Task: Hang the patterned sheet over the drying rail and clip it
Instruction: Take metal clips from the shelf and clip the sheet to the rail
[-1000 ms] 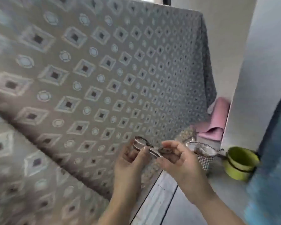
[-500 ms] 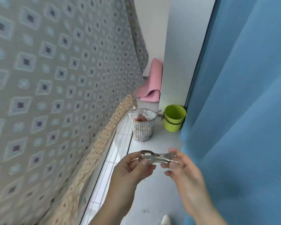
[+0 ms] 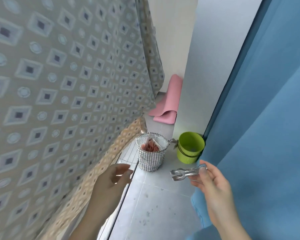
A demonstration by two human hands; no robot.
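Note:
The patterned sheet (image 3: 62,94), grey-beige with diamonds and circles, hangs down and fills the left half of the view; its lower border (image 3: 100,168) is orange-beige. The drying rail is out of sight above. My right hand (image 3: 213,186) pinches a metal clothes clip (image 3: 185,172) by one end, jaws pointing left. Blurred and empty, my left hand (image 3: 111,184) is low beside the sheet's border with fingers spread.
A houndstooth basket (image 3: 151,160) with pink clips inside stands on the grey floor (image 3: 154,205), a green bucket (image 3: 189,149) beside it. A pink mat (image 3: 168,104) leans at the far corner. A blue curtain (image 3: 267,118) hangs along the right; a white wall panel (image 3: 206,66) stands behind.
My left hand has let go of the metal clip and moved left toward the sheet. The right hand keeps the clip and has shifted right. The view has tipped down toward the floor.

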